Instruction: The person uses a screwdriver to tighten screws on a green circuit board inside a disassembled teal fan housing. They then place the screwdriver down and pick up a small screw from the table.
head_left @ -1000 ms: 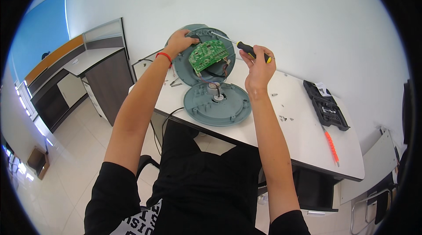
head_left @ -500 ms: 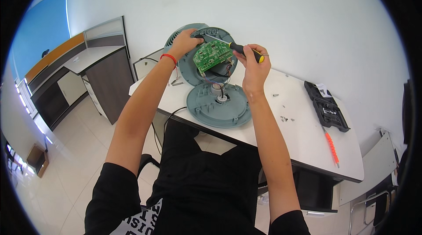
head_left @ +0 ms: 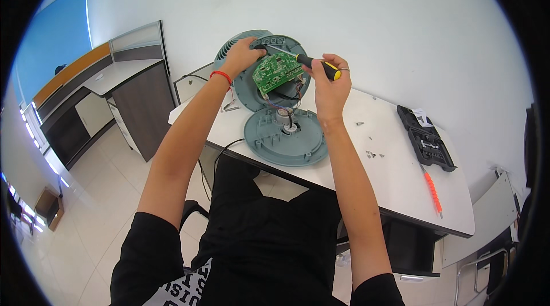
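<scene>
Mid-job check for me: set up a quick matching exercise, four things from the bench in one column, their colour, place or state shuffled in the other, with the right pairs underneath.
Things:
1. screwdriver
2. circuit board
3. flexible shaft
4. tool case

Descriptions:
A. orange, lying on the white table
B. black, lying open
C. gripped in the right hand
D. green, against the raised round housing

Right pairs:
1-C
2-D
3-A
4-B

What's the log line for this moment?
left hand: holding grey-green housing | right hand: holding screwdriver | circuit board: exposed | tool case: open
</scene>
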Available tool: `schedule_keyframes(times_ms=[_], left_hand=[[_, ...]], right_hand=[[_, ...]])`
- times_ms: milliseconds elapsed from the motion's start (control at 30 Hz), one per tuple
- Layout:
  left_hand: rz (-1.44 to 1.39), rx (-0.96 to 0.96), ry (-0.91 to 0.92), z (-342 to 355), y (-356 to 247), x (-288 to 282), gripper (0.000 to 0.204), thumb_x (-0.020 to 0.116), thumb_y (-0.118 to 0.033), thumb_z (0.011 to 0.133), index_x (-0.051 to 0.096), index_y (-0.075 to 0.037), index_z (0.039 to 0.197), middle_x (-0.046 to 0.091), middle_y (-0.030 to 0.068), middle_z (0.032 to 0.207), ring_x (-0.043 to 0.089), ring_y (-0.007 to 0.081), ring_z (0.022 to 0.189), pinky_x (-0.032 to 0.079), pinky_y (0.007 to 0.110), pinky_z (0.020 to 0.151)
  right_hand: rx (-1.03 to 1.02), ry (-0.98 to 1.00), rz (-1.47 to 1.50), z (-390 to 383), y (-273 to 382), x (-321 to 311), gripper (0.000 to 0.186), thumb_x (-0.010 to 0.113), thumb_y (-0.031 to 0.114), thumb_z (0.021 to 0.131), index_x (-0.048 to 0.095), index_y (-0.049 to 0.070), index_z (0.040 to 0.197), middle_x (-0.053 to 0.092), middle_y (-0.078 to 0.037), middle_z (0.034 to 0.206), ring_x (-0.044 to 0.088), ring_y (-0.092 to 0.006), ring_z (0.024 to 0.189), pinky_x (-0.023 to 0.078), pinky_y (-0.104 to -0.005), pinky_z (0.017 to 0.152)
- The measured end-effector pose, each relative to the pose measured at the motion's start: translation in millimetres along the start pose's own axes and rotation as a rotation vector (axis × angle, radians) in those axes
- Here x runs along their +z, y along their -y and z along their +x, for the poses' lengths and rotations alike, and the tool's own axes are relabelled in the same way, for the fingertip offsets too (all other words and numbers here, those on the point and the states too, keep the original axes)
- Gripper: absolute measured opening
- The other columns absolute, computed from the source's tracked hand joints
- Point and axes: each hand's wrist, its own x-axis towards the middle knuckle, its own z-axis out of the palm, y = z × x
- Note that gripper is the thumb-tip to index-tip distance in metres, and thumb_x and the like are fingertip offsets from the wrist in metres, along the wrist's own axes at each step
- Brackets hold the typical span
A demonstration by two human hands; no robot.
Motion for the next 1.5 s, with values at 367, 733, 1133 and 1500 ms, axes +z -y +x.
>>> schedule_keyframes(times_ms=[367, 733, 1133, 1500], left_hand=[[0.082, 0.063, -0.036, 4, 8, 4, 0.065, 0.074, -0.042, 0.083, 0.06, -0.01, 0.138, 0.07, 0.0188, 0.123, 0.067, 0.0352, 0.114, 0.051, 0.043, 0.099], [0.088, 0.088, -0.062, 0, 3, 5, 0.063, 0.074, -0.039, 0.083, 0.062, -0.008, 0.136, 0.07, 0.021, 0.121, 0.067, 0.0371, 0.113, 0.051, 0.044, 0.098], [0.088, 0.095, -0.069, 0, 5, 5, 0.063, 0.073, -0.039, 0.083, 0.061, -0.008, 0.137, 0.07, 0.0228, 0.121, 0.067, 0.0384, 0.113, 0.051, 0.044, 0.098], [0.093, 0.1, -0.087, -4, 1, 4, 0.062, 0.073, -0.038, 0.082, 0.062, -0.007, 0.135, 0.069, 0.0227, 0.122, 0.065, 0.0397, 0.114, 0.051, 0.044, 0.099]], right_hand=[[-0.681, 0.132, -0.657, -7, 7, 0, 0.033, 0.065, 0.01, 0.092, 0.053, 0.003, 0.122, 0.056, -0.015, 0.11, 0.064, -0.0295, 0.072, 0.056, -0.0376, 0.072], [-0.594, 0.19, -0.914, -14, 12, -4, 0.037, 0.066, 0.017, 0.092, 0.052, 0.005, 0.125, 0.059, -0.015, 0.111, 0.065, -0.0272, 0.069, 0.052, -0.0357, 0.056], [-0.489, 0.145, -0.811, -15, 10, -2, 0.046, 0.068, 0.016, 0.09, 0.046, 0.004, 0.128, 0.06, -0.017, 0.109, 0.066, -0.0296, 0.073, 0.053, -0.0392, 0.06], [-0.595, 0.114, -0.842, -13, 16, 2, 0.035, 0.07, 0.014, 0.09, 0.054, 0.005, 0.12, 0.058, -0.01, 0.099, 0.063, -0.0278, 0.071, 0.053, -0.0358, 0.06]])
